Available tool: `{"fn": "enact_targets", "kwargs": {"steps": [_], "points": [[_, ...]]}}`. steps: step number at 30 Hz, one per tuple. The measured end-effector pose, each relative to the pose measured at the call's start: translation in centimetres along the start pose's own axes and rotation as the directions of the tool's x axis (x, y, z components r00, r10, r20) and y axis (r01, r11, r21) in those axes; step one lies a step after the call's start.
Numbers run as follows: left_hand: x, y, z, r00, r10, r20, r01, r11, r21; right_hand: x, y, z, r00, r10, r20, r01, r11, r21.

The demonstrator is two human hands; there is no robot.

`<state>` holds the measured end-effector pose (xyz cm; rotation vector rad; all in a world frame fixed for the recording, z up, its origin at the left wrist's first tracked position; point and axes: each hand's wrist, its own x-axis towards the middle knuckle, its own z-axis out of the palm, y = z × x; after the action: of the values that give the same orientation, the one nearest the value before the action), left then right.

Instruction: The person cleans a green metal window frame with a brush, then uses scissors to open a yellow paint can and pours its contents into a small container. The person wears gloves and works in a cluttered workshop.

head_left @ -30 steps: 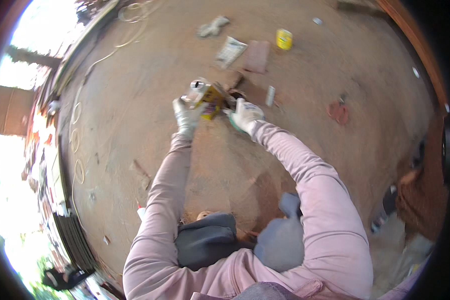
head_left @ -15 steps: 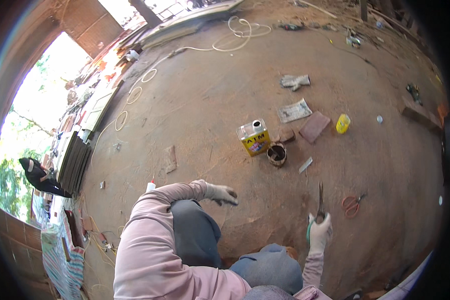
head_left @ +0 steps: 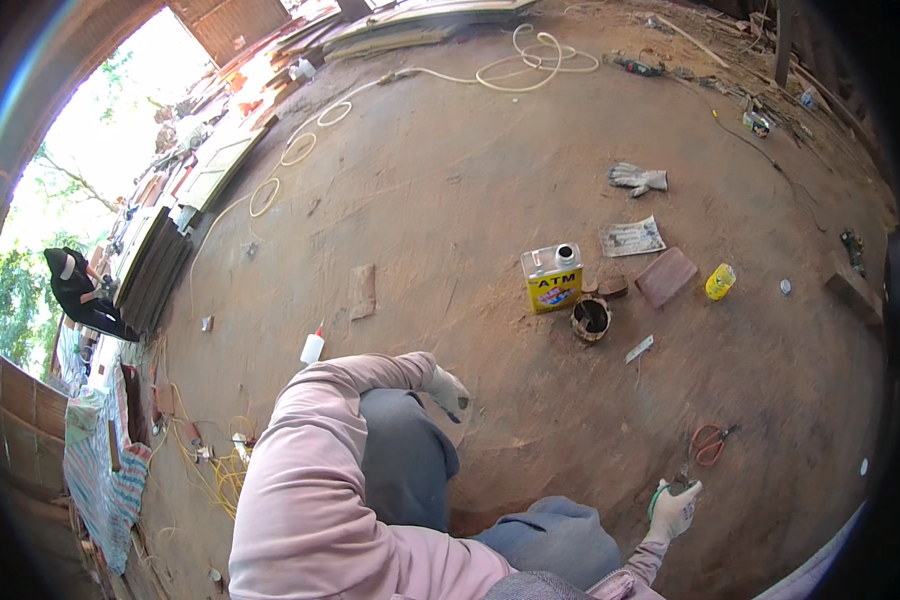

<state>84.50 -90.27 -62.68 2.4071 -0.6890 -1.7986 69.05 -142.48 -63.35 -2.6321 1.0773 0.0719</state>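
Observation:
My right hand (head_left: pixel 674 510), in a pale work glove, is closed on green-handled scissors (head_left: pixel 656 496). Their blades are foreshortened and hard to make out, close to red-handled scissors (head_left: pixel 710 447) lying on the ground. My left hand (head_left: pixel 448 392), also gloved, hangs beside my left knee, fingers pointing down and loosely apart; nothing shows in it. Ahead stands a yellow and silver metal can (head_left: pixel 553 284), with a small dark-stained pot (head_left: pixel 591 319) against its right side. A white strip-like piece (head_left: pixel 640 349) lies between that pot and the red-handled scissors.
A white squeeze bottle (head_left: pixel 312 348) with a red tip stands by my left elbow. Farther right are a reddish block (head_left: pixel 666 277), a yellow container (head_left: pixel 720 281), a printed sheet (head_left: pixel 632 237) and a loose glove (head_left: pixel 637 179). Another person (head_left: pixel 75 290) works beside stacked boards (head_left: pixel 152 265) at far left.
My right hand has moved down and right with the green-handled scissors, to near the red-handled pair. My left hand has dropped, fingers now pointing downward. The whole view has shifted slightly.

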Motion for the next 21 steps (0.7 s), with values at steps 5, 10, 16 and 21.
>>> {"fn": "enact_targets", "kwargs": {"steps": [5, 10, 16, 21], "points": [[-1.7, -1.8, 2.0, 1.0, 0.007, -0.012, -0.007, 1.0, 0.028, 3.5, 3.0, 2.5, 0.988, -0.103, -0.113, 0.103, 0.995, -0.006], [-5.5, -1.9, 3.9, 0.981, 0.03, -0.193, -0.023, 0.999, 0.036, 7.6, 3.5, 2.2, 0.992, -0.026, -0.125, 0.03, 0.999, 0.032], [-8.8, -1.3, 3.4, 0.956, -0.014, -0.294, -0.005, 0.998, -0.064, 6.6, -0.1, -1.8, 0.879, -0.405, -0.251, 0.325, 0.894, -0.308], [-8.8, 0.6, 2.4, 0.967, -0.012, -0.256, -0.008, 0.997, -0.078, 2.1, -5.9, -7.5, 0.886, -0.425, 0.186, 0.463, 0.822, -0.331]]}}
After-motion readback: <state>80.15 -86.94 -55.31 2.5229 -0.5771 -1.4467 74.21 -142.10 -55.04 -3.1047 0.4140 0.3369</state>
